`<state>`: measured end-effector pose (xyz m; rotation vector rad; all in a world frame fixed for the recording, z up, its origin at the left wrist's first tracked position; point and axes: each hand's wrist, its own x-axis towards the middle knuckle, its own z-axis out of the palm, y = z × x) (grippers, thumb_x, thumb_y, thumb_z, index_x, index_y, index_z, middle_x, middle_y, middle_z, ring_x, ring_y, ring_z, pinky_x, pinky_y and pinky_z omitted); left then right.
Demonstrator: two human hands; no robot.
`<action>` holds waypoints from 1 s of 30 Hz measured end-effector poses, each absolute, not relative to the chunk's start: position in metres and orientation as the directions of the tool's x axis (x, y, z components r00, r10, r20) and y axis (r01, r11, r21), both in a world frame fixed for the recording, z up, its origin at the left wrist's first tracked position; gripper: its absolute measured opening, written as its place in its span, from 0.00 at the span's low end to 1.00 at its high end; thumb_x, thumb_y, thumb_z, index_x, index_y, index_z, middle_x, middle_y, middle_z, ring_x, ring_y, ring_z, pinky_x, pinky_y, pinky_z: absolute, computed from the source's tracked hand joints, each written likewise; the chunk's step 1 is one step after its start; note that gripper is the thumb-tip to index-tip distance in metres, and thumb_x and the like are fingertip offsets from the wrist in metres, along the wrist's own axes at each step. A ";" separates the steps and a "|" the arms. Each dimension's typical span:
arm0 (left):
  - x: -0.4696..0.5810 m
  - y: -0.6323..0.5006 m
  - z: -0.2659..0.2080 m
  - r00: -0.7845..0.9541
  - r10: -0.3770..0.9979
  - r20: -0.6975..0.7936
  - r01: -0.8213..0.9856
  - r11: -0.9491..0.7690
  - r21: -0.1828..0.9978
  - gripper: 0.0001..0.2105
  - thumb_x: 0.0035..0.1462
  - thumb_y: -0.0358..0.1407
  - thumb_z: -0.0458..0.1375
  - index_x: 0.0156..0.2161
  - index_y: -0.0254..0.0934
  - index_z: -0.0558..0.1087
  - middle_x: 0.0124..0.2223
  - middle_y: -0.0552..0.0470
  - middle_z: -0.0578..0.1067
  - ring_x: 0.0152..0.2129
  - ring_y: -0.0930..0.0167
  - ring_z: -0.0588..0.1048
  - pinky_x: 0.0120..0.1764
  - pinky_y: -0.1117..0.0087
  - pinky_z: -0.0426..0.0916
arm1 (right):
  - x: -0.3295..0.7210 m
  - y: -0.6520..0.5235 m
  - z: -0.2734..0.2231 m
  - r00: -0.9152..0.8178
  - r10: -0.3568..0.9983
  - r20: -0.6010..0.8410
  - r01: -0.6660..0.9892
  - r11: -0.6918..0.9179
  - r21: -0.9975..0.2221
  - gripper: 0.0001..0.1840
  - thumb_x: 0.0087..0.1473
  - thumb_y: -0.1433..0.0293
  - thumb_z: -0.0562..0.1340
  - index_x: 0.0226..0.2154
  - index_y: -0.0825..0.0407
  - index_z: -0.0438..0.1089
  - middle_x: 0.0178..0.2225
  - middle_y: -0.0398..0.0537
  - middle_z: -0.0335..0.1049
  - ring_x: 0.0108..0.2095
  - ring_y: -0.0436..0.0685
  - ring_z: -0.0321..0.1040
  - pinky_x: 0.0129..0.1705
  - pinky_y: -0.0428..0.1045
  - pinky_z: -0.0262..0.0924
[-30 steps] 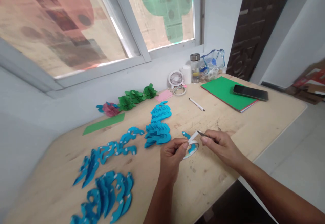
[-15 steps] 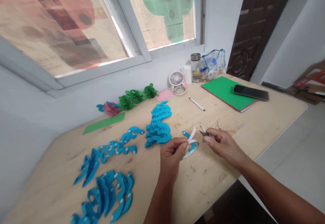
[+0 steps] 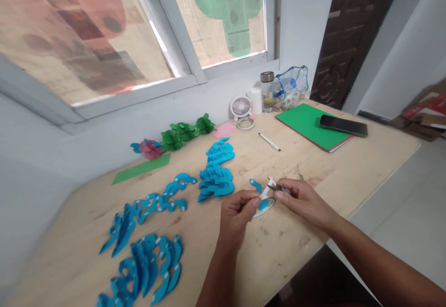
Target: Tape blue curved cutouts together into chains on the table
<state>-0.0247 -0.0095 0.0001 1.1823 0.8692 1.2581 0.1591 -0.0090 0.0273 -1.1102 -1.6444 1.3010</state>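
My left hand [image 3: 239, 209] pinches a roll of white tape [image 3: 267, 208], with a short strip pulled up from it. In my right hand [image 3: 301, 200] is a small pair of scissors [image 3: 278, 187]; the dark blades meet the tape strip, though whether they are closed on it I cannot tell. A curved blue paper piece [image 3: 255, 185] lies on the table just behind the tape, partly seen through the ring. Stacks of wavy blue paper cutouts [image 3: 216, 181] lie to the left of my hands, and more blue cutouts with white tape bits [image 3: 149, 260] spread nearer me.
A white pen [image 3: 269, 141], another tape roll [image 3: 245, 123], a small fan [image 3: 241, 107] and a glass bottle [image 3: 267, 92] stand or lie toward the wall. At right, a phone [image 3: 343, 126] rests on green paper [image 3: 303, 120]. Green paper shapes [image 3: 184, 131] line the wall.
My right hand has moved slightly left, bringing the scissors from beside the tape strip onto it. The left hand still holds the roll.
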 end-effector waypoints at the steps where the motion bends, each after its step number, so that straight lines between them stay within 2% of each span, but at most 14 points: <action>1: -0.025 -0.009 0.000 0.165 0.979 0.117 -0.226 -0.078 0.971 0.07 0.50 0.38 0.62 0.30 0.35 0.77 0.17 0.58 0.62 0.15 0.80 0.57 0.19 0.76 0.51 | 0.159 -0.009 0.028 -0.351 0.936 0.037 0.170 0.102 -0.980 0.21 0.55 0.52 0.56 0.26 0.53 0.64 0.22 0.39 0.51 0.24 0.48 0.48 0.25 0.45 0.43; 5: -0.025 -0.010 -0.001 0.185 0.978 0.098 -0.205 -0.059 0.977 0.08 0.49 0.39 0.62 0.31 0.35 0.78 0.19 0.57 0.64 0.16 0.80 0.57 0.20 0.76 0.51 | 0.159 -0.010 0.030 -0.375 0.927 0.033 0.149 0.095 -0.984 0.20 0.55 0.52 0.56 0.28 0.53 0.66 0.24 0.40 0.53 0.25 0.49 0.49 0.26 0.45 0.45; 14: -0.025 -0.010 0.000 0.243 0.968 0.062 -0.143 -0.027 0.989 0.11 0.48 0.41 0.63 0.29 0.34 0.77 0.21 0.54 0.67 0.17 0.79 0.57 0.21 0.75 0.52 | 0.158 -0.011 0.031 -0.376 0.926 0.037 0.124 0.090 -0.988 0.21 0.55 0.52 0.56 0.25 0.53 0.62 0.21 0.37 0.47 0.23 0.47 0.44 0.24 0.45 0.40; 30: -0.023 -0.010 0.002 0.204 0.978 0.044 -0.149 -0.013 0.989 0.11 0.47 0.42 0.63 0.29 0.34 0.77 0.20 0.56 0.67 0.16 0.79 0.56 0.21 0.75 0.52 | 0.157 -0.013 0.034 -0.369 0.927 0.067 0.111 0.116 -0.987 0.22 0.55 0.52 0.56 0.23 0.53 0.60 0.22 0.38 0.48 0.24 0.48 0.46 0.25 0.45 0.42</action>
